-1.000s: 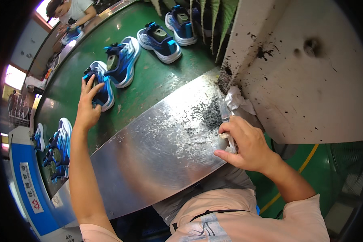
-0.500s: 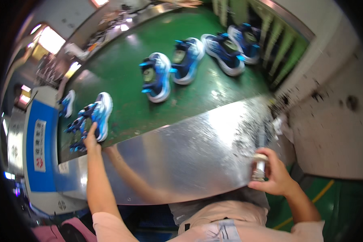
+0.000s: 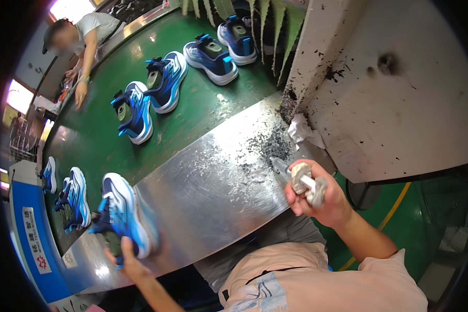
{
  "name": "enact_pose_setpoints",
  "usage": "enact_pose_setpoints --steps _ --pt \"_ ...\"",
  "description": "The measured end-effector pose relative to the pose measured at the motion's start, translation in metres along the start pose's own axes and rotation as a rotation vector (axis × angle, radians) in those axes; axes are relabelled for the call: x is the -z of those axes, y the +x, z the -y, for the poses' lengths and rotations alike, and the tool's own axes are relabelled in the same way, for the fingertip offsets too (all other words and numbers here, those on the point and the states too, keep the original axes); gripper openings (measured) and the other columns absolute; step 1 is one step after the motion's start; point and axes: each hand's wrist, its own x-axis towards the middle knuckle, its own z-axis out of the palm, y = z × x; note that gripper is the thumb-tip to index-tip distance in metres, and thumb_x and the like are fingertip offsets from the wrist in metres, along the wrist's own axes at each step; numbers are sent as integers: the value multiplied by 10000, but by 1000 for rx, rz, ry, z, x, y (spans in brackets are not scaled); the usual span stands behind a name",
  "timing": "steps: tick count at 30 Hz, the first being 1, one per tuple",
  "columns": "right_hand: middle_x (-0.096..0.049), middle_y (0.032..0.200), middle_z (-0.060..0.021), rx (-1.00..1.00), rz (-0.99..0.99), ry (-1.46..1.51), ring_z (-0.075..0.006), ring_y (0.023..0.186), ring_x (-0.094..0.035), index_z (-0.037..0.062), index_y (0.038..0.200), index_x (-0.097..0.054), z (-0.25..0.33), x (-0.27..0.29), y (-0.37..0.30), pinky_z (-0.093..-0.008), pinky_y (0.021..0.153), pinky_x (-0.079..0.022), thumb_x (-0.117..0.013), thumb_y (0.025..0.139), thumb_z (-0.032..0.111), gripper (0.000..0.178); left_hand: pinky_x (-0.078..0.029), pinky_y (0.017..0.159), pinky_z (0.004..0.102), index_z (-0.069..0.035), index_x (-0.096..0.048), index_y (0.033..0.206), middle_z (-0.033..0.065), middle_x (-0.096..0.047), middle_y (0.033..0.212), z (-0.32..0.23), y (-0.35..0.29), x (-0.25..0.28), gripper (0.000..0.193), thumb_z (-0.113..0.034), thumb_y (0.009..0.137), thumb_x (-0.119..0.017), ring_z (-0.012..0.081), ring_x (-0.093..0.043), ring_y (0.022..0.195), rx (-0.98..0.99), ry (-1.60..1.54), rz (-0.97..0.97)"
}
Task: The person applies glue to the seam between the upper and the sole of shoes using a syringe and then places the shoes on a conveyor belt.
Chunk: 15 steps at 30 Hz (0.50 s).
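Observation:
My left hand [image 3: 135, 265] grips a blue sneaker [image 3: 122, 205] by its heel end, thumb at the collar. The shoe has a white sole and hangs over the left part of the metal ledge [image 3: 192, 208]. My right hand [image 3: 330, 205] is closed around a short, pale, spool-shaped tool [image 3: 308, 183] with lumpy, stained ends. Beside its fingers, at the ledge, a greyish see-through piece [image 3: 281, 167] shows; what it is I cannot tell. Two more matching sneakers, one nearer [image 3: 78, 195] and one farther [image 3: 49, 174], stand at the left.
Several like sneakers [image 3: 164, 83] stand on the green conveyor belt [image 3: 192, 109], the farthest by a hanging strip curtain [image 3: 275, 31]. Black smears and crumpled paper [image 3: 304, 131] lie near the pale machine housing [image 3: 390, 104]. Across the belt another person [image 3: 91, 41] reaches in. A blue-and-white panel [image 3: 31, 234] stands left.
My left hand has lifted a sneaker off the belt and brought it nearer over the ledge. The right hand has turned, exposing the spool-shaped tool. The view has swung right; another person appears.

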Motion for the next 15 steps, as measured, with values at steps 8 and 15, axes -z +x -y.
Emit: enact_pose_setpoints --steps 8,15 --pt "-592 1094 -204 577 -33 -1618 -404 922 -593 61 1209 -503 -18 26 43 -444 755 -500 -807 598 426 774 -446 908 402 -53 -590 1093 162 -522 1172 -88 -55 -6 579 -248 620 -860 311 -534 1077 -717 478 636" --pt "-535 1038 -88 50 138 -1088 -168 900 -542 1 1330 -380 -6 -6 -6 -299 758 -486 -699 779 100 644 -454 912 416 -73 -497 1270 160 -568 1180 -96 35 -34 831 -209 536 -861 369 -543 1102 -661 826 1225"
